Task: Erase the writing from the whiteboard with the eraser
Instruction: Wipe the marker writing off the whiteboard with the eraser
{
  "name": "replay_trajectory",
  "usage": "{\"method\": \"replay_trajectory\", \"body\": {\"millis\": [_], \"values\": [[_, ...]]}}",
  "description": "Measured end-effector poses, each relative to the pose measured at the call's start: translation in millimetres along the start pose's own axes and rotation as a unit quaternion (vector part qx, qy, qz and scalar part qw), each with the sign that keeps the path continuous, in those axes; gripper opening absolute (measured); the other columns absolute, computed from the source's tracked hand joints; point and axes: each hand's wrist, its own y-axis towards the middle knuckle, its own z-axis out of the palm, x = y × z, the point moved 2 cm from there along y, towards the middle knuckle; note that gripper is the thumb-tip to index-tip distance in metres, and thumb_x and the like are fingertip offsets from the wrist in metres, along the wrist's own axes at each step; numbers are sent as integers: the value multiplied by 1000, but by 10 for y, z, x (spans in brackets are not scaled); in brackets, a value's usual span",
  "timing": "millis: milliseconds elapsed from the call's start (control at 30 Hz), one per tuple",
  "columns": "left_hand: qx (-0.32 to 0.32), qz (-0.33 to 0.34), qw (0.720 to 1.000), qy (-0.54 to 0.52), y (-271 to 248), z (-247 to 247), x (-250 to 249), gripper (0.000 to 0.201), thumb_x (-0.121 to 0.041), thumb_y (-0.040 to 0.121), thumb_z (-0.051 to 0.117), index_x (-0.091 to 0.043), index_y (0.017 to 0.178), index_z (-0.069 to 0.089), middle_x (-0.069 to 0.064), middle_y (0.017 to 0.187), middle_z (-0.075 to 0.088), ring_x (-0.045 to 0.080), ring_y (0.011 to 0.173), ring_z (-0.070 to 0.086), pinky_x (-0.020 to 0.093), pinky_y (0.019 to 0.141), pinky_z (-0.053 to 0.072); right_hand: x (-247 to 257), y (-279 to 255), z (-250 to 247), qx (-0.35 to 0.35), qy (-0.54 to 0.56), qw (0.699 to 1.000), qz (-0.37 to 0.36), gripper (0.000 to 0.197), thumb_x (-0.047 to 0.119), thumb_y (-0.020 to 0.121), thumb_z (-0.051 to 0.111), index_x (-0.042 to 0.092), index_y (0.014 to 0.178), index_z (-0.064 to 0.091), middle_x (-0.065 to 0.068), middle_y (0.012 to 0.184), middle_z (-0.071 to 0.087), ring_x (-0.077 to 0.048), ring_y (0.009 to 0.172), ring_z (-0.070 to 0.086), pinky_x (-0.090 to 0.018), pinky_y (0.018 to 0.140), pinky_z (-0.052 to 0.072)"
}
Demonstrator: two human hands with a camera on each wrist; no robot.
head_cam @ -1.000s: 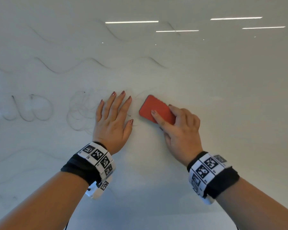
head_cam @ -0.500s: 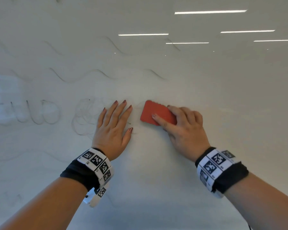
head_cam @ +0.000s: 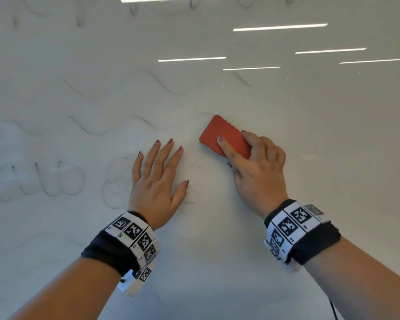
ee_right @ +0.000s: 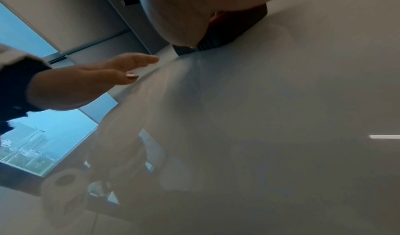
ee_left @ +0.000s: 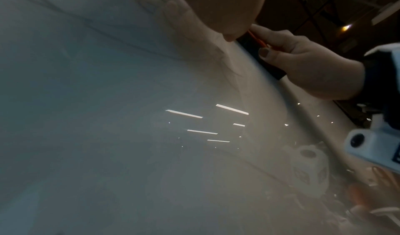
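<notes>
The whiteboard (head_cam: 310, 135) fills the head view, with faint wavy lines (head_cam: 90, 130) across its upper half and looped scribbles (head_cam: 56, 179) at the left. My right hand (head_cam: 256, 167) grips the red eraser (head_cam: 219, 132) and holds it flat against the board, index finger laid on its back. My left hand (head_cam: 157, 179) rests flat on the board to the eraser's lower left, fingers straight and together, partly covering a round scribble (head_cam: 118, 179). In the left wrist view the eraser (ee_left: 257, 42) shows its dark felt edge on the board. The right wrist view shows the eraser's felt (ee_right: 227, 31) under my palm.
Ceiling lights reflect as bright bars (head_cam: 280, 27) on the board's upper right. The right side of the board carries no visible marks. A window (ee_right: 43, 136) lies beyond the board's left edge in the right wrist view.
My right hand has slid the eraser up the board, away from the left hand's fingertips. The left hand stays flat in place. My head has tilted, bringing more writing into view at the top.
</notes>
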Motion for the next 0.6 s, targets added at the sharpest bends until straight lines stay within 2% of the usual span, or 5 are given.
{"method": "replay_trajectory", "body": {"millis": [167,267,400,533,600], "values": [[12,-4,1000,-4,12,40,52,63,-45,90,40,-20,147,29,1,155,22,21,144,16,47,115,13,147,-225,66,7,3,999,-50,57,25,84,63,37,138,47,-11,130,46,-32,109,43,-46,86,32],[10,-4,1000,-9,6,63,57,62,-45,90,37,-19,146,29,1,154,23,21,144,17,47,115,15,107,-257,74,12,2,992,-124,58,21,82,64,38,136,51,-9,130,46,-30,109,44,-45,86,33],[11,1,1000,-9,2,60,64,62,-45,90,36,-19,146,29,2,154,24,21,144,17,47,115,15,-74,-81,31,32,-29,974,-221,54,21,86,57,40,137,48,-8,133,49,-30,111,45,-44,88,34],[16,0,1000,-8,1,71,66,62,-44,90,37,-20,147,27,1,155,22,21,144,16,47,115,13,-235,272,-53,-1,-34,990,-137,50,25,88,57,39,136,49,-11,131,53,-32,110,41,-45,87,33],[19,0,1000,-7,1,74,62,63,-44,90,37,-20,147,26,0,155,20,20,144,14,46,116,12,-318,468,-97,2,-32,995,-94,47,28,92,52,38,137,47,-13,133,51,-34,112,39,-48,88,33]]}}
